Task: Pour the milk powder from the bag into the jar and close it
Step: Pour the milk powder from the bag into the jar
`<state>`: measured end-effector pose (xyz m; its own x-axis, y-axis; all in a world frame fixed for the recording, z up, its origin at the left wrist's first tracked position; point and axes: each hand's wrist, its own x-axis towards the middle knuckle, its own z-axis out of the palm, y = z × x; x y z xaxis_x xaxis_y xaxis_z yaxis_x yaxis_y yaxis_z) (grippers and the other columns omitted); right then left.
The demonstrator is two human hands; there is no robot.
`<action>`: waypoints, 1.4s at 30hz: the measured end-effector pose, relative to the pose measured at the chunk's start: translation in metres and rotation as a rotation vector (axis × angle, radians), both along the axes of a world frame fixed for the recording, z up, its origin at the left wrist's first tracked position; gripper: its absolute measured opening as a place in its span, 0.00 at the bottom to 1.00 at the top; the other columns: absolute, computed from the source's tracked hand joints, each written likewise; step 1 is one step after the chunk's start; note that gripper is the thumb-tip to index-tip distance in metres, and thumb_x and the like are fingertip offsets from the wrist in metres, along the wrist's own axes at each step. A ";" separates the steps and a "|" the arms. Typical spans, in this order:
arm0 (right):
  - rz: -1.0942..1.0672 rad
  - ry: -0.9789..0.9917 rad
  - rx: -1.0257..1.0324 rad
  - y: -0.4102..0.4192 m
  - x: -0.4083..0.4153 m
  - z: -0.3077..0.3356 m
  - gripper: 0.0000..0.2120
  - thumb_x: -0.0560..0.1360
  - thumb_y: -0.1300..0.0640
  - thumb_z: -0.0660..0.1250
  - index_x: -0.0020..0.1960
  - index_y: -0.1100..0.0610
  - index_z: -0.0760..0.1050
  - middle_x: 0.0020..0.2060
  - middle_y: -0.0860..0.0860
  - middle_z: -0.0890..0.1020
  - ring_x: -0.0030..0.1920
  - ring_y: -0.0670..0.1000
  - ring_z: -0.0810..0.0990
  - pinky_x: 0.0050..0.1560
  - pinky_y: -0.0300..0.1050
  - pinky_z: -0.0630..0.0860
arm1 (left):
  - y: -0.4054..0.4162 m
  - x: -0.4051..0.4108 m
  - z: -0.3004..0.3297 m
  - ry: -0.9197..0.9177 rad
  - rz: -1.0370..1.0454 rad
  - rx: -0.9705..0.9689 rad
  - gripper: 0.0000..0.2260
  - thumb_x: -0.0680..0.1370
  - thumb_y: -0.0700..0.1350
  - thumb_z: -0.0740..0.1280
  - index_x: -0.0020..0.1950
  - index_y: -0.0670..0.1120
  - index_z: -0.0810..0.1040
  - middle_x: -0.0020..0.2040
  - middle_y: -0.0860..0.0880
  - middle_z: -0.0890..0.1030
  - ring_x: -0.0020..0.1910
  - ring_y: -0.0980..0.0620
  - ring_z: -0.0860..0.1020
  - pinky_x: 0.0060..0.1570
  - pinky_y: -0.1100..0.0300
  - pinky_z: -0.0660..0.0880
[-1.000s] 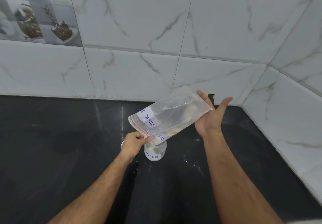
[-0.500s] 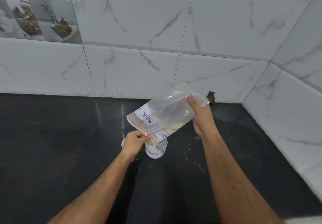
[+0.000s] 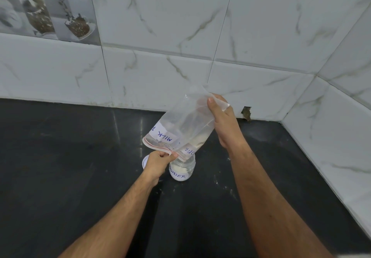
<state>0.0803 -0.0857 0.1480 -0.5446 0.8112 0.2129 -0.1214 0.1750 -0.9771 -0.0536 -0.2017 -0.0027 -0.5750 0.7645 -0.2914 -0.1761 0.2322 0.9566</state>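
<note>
A clear zip bag [image 3: 180,129] with a white "MILK" label hangs tilted, mouth down, over a small glass jar [image 3: 181,170] on the black counter. The jar has a white "POWDER" label and holds some white powder; its mouth is hidden behind the bag. My left hand [image 3: 159,160] pinches the bag's open lower edge just above the jar. My right hand [image 3: 222,121] grips the bag's raised bottom end, thumb on top. A little powder lies along the bag's lower side. A white lid [image 3: 145,161] lies on the counter, mostly hidden behind my left hand.
The black counter [image 3: 80,167] runs into a corner of white marble-look wall tiles [image 3: 261,37] at the back and right. Specks of spilled powder dot the counter around the jar. A small chipped hole [image 3: 246,113] sits at the wall's base.
One second ago my right hand was flat and open under the bag's upper end; it then closed on that end and has lifted it, so the bag hangs steeper over the jar.
</note>
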 end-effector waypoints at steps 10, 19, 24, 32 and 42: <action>0.015 -0.034 0.026 -0.012 -0.010 0.003 0.08 0.83 0.52 0.62 0.58 0.50 0.79 0.57 0.55 0.84 0.58 0.54 0.83 0.61 0.54 0.79 | 0.000 0.005 -0.001 -0.031 0.032 -0.036 0.11 0.76 0.43 0.73 0.51 0.35 0.81 0.27 0.53 0.70 0.27 0.55 0.63 0.28 0.61 0.62; 0.007 -0.046 0.117 -0.016 -0.011 0.005 0.10 0.83 0.52 0.60 0.60 0.50 0.78 0.56 0.49 0.83 0.59 0.53 0.82 0.63 0.55 0.78 | 0.000 0.004 0.004 -0.048 0.018 0.005 0.03 0.77 0.43 0.72 0.47 0.44 0.83 0.23 0.58 0.74 0.27 0.56 0.64 0.28 0.62 0.62; -0.004 -0.054 0.095 -0.016 -0.011 0.003 0.11 0.81 0.49 0.60 0.58 0.48 0.79 0.56 0.51 0.83 0.60 0.54 0.82 0.63 0.57 0.78 | 0.003 0.005 0.002 -0.043 0.046 -0.016 0.05 0.77 0.43 0.72 0.47 0.41 0.83 0.23 0.57 0.71 0.27 0.56 0.64 0.27 0.62 0.61; 0.034 -0.005 0.012 -0.015 -0.007 -0.001 0.21 0.77 0.45 0.70 0.66 0.54 0.74 0.59 0.51 0.83 0.59 0.49 0.83 0.57 0.46 0.80 | 0.005 0.001 -0.001 -0.034 0.058 -0.035 0.10 0.77 0.45 0.72 0.48 0.38 0.80 0.27 0.52 0.69 0.25 0.55 0.62 0.25 0.63 0.60; -0.004 -0.177 -0.290 -0.023 0.005 -0.055 0.15 0.83 0.46 0.61 0.63 0.51 0.79 0.54 0.48 0.87 0.53 0.49 0.86 0.45 0.45 0.84 | 0.004 0.004 0.001 -0.073 0.052 -0.004 0.04 0.77 0.41 0.71 0.50 0.41 0.83 0.33 0.50 0.75 0.26 0.56 0.63 0.27 0.62 0.60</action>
<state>0.0850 -0.1091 0.0927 -0.5496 0.8261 -0.1243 0.0548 -0.1129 -0.9921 -0.0500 -0.1973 -0.0013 -0.5913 0.7328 -0.3367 -0.2574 0.2242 0.9399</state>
